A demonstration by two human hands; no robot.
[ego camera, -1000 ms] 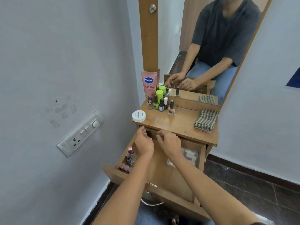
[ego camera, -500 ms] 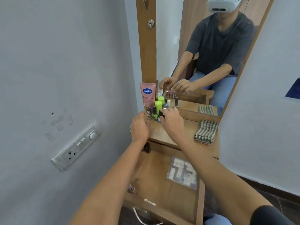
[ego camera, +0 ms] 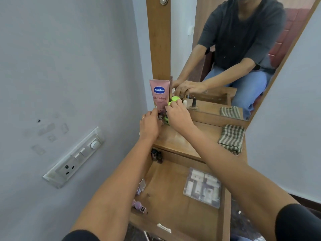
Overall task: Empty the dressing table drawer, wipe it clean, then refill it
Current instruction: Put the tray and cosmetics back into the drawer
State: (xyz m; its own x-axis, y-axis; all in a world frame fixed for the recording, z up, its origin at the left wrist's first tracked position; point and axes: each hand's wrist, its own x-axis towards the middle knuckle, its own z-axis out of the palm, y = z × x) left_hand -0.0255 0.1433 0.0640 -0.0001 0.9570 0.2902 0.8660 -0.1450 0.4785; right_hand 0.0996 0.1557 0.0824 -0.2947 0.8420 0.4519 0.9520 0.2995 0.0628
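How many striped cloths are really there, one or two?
1. The striped cloth lies folded on the table top, at its right end; the other one is only its reflection in the mirror.

One wide-angle view, taken from the person's head, faces forward and down at close range onto the open drawer [ego camera: 173, 206] and dressing table top [ego camera: 177, 141]. The mirror [ego camera: 184, 58] stands directly ahead; the wall [ego camera: 69, 66] fills the left side.
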